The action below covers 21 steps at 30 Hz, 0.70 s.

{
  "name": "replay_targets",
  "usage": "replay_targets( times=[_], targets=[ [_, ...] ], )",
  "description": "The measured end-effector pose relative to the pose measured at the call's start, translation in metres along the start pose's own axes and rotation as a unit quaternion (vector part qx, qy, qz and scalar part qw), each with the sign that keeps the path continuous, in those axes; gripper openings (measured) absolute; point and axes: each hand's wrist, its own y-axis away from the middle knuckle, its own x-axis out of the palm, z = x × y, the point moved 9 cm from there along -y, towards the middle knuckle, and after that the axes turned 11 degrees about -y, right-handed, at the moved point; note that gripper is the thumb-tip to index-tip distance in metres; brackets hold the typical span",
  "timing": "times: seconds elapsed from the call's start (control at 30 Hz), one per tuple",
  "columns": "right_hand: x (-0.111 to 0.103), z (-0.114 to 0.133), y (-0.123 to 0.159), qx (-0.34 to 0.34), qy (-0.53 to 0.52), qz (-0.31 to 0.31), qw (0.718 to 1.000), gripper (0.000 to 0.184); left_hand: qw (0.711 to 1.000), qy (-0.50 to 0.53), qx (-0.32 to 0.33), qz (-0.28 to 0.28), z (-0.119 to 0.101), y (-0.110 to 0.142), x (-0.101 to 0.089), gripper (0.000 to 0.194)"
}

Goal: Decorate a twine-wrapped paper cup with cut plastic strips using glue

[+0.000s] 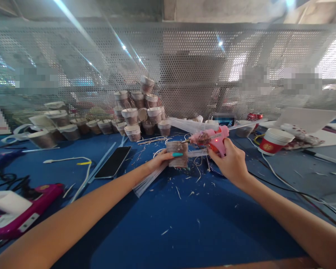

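Note:
In my left hand [162, 160] is a small cup wrapped in brown twine [177, 158], my thumb with its turquoise nail lying across the front. My right hand [231, 160] grips a pink glue gun [210, 138] with a small red light on its side. The gun's metal nozzle points left and meets the upper edge of the wrapped cup, as far as I can tell. Clear glue sticks [151, 181] lie on the table just under my left wrist. Loose white strings and scraps surround the cup.
Several twine-wrapped cups [133, 132] are stacked at the back. A black phone [113, 162] lies left, near a magenta power strip [28, 213]. At right stand red-and-white paper cups [276, 141], with a white cable [268, 164] running past. A perforated metal screen [184, 71] rises behind the table.

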Motion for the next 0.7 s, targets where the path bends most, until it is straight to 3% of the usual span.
replay_targets(
  times=[0.1,0.2,0.37,0.5,0.53,0.6,0.7],
  targets=[
    [-0.007,-0.002,-0.003,0.008,0.028,-0.028,0.999,0.022,1.0,0.01,0.002,0.008,-0.001,0.0,0.001,0.043],
    [-0.01,-0.02,-0.01,0.056,0.058,-0.02,0.997,0.022,1.0,0.012,0.001,-0.011,-0.001,0.001,-0.001,0.042],
    [-0.002,-0.078,-0.014,0.192,0.122,0.071,0.971,0.02,0.998,0.001,-0.008,-0.055,0.002,0.003,-0.011,0.042],
    [0.017,-0.113,-0.003,0.25,0.143,0.175,0.941,0.021,0.999,-0.015,-0.01,-0.048,0.004,0.004,-0.011,0.044],
    [0.017,-0.117,-0.001,0.257,0.148,0.169,0.94,0.021,0.999,-0.016,-0.004,-0.04,0.002,0.004,-0.009,0.045],
    [0.006,-0.118,-0.003,0.264,0.166,0.099,0.945,0.026,0.999,-0.017,0.005,-0.029,0.0,0.004,-0.006,0.047],
    [-0.001,-0.092,-0.013,0.188,0.092,0.017,0.978,0.031,1.0,-0.008,0.005,-0.03,-0.001,0.004,-0.006,0.049]
  ],
)
